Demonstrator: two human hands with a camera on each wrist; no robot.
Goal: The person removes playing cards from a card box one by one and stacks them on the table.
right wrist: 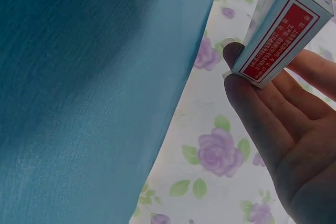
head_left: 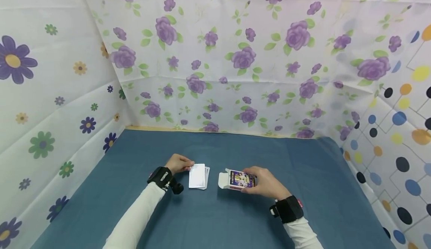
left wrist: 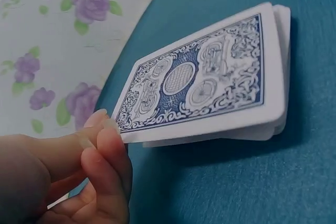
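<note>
In the head view my left hand (head_left: 178, 163) pinches the upper left corner of a playing card (head_left: 196, 176). Seen closer in the left wrist view, the top card (left wrist: 181, 77) has an ornate blue-and-white back, and more cards lie slightly askew beneath it. How many cards the fingers hold cannot be made out. To the right, my right hand (head_left: 264, 183) grips a small card box (head_left: 241, 179) with a colourful picture on its face. Its white end flap (head_left: 223, 180) stands open toward the cards. A red label (right wrist: 275, 40) with white print shows on the box's side.
A blue cloth (head_left: 215, 219) covers the table. Behind it hangs a white curtain (head_left: 222, 65) with purple roses, and patterned sheets close in the left and right sides. Each wrist wears a black strap (head_left: 161, 177) with a small camera.
</note>
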